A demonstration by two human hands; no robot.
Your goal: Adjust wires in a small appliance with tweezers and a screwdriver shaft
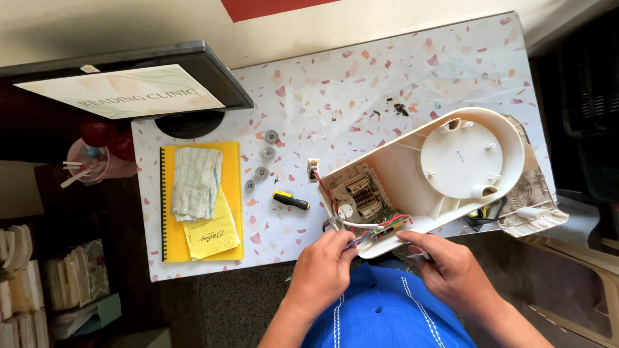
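Hands meet at the near edge of a speckled counter, where a cream plastic appliance housing lies open side up. Left hand has its fingers pinched narrow on a bundle of coloured wires trailing from the small circuit board at the housing's near end; right hand reaches in from the other side, its fingers closed low against the housing's near rim, though whether they grip anything cannot be told. Wires lie directly ahead of both hands, nearer the left, and the housing's long axis runs away to the right toward its round end. Both forearms angle inward over a blue shirt. Just left of the housing lies a short black-and-yellow screwdriver, then four round metal discs in a row, and a yellow spiral notebook under a folded cloth. Farther back stands a dark framed sign.
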